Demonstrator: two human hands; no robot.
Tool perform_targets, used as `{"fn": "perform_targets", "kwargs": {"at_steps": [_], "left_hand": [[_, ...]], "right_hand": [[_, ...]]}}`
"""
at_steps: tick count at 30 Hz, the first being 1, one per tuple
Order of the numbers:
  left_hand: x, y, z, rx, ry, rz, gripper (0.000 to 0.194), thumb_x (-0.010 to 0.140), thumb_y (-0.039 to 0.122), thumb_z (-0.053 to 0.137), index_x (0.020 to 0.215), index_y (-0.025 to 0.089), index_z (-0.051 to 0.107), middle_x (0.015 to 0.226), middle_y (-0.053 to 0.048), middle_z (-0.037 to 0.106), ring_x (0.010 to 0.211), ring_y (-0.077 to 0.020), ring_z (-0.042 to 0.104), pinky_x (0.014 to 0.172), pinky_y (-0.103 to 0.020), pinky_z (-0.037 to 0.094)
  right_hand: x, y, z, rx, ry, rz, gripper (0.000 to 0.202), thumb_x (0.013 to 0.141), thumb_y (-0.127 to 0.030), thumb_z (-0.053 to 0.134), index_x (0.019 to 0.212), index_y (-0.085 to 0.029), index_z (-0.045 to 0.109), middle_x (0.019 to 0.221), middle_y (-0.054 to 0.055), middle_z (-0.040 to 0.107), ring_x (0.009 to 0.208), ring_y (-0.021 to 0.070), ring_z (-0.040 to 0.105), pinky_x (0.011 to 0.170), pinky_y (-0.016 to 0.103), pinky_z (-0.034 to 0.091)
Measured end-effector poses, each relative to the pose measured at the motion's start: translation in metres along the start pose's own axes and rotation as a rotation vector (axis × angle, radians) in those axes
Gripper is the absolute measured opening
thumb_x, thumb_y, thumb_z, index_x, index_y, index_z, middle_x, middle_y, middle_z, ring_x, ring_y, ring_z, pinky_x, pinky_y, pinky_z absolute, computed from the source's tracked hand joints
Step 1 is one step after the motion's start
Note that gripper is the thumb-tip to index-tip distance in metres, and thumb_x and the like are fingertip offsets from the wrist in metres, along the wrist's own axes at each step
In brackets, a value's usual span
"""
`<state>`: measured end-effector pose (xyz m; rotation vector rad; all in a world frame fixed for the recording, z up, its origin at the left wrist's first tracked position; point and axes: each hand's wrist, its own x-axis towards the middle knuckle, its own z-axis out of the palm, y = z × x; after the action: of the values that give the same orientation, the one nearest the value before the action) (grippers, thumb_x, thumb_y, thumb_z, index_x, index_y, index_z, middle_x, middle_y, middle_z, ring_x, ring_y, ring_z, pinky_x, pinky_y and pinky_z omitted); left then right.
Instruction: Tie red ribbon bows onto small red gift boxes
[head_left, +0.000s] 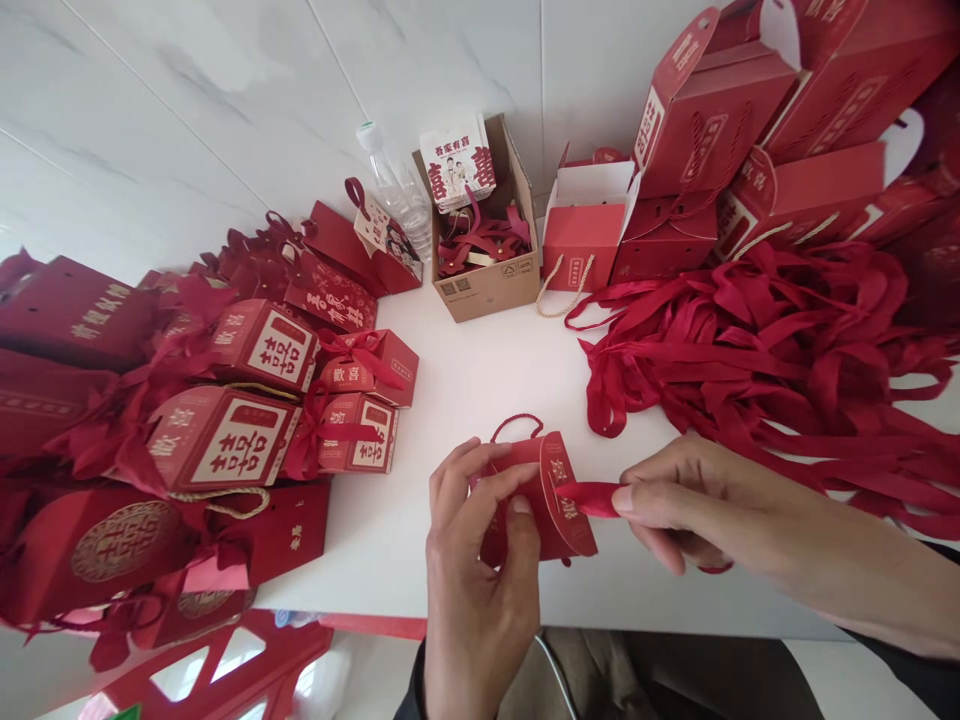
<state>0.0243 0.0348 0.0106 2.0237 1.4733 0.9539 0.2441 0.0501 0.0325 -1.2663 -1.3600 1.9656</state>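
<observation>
Over the front of the white table point(480, 375), my left hand point(480, 540) grips a small red gift box point(551, 520) with gold characters, its thumb and fingers wrapped round the left part. A dark red cord loop stands up from the box's far side. To the right, my right hand point(675, 505) pinches a red ribbon point(592, 498) between thumb and fingers. The ribbon runs to the slotted-looking edge of the box's front face; whether it passes through cannot be made out.
A heap of red ribbons point(750, 340) covers the right side. Several finished-looking red boxes with bows point(232, 445) crowd the left. Behind stand a cardboard carton point(491, 290) of cards and ribbon pieces, a plastic bottle point(397, 190) and stacked red boxes point(720, 120).
</observation>
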Motion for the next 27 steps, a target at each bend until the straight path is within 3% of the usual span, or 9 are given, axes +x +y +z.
{"fn": "perform_targets", "kwargs": {"at_steps": [14, 17, 22, 27], "left_hand": [[0.001, 0.0, 0.001, -0.029, 0.0, -0.013, 0.033, 0.1, 0.013, 0.057, 0.118, 0.036, 0.072, 0.13, -0.001, 0.068, 0.134, -0.0216, 0.054, 0.109, -0.041, 0.051], [0.002, 0.001, 0.001, -0.033, -0.002, -0.009, 0.03, 0.1, 0.016, 0.058, 0.117, 0.036, 0.073, 0.128, 0.0, 0.068, 0.133, -0.021, 0.054, 0.111, -0.041, 0.049], [0.005, 0.006, 0.001, -0.049, -0.019, -0.025, 0.024, 0.102, 0.022, 0.06, 0.114, 0.036, 0.074, 0.126, -0.001, 0.069, 0.131, -0.021, 0.055, 0.111, -0.041, 0.048], [0.005, 0.008, 0.002, -0.088, -0.01, -0.066, 0.012, 0.101, 0.025, 0.061, 0.096, 0.03, 0.071, 0.122, -0.002, 0.07, 0.131, -0.0223, 0.057, 0.109, -0.041, 0.048]], "right_hand": [[0.002, 0.007, -0.004, -0.026, 0.032, 0.045, 0.052, 0.092, -0.056, 0.058, 0.054, -0.022, 0.054, 0.054, -0.003, 0.045, 0.05, 0.0108, 0.032, 0.049, 0.03, 0.022], [0.003, 0.005, -0.004, -0.022, 0.01, 0.037, 0.052, 0.093, -0.055, 0.058, 0.053, -0.021, 0.053, 0.052, -0.005, 0.042, 0.046, 0.0092, 0.028, 0.047, 0.03, 0.018], [0.007, -0.001, -0.001, 0.01, -0.014, 0.038, 0.049, 0.094, -0.052, 0.055, 0.054, -0.022, 0.052, 0.046, -0.01, 0.022, 0.045, 0.009, 0.017, 0.047, 0.03, 0.015], [0.011, -0.001, -0.002, -0.054, -0.034, 0.022, 0.053, 0.096, -0.053, 0.053, 0.054, -0.021, 0.055, 0.052, -0.006, 0.036, 0.048, 0.0097, 0.029, 0.048, 0.029, 0.021]]}}
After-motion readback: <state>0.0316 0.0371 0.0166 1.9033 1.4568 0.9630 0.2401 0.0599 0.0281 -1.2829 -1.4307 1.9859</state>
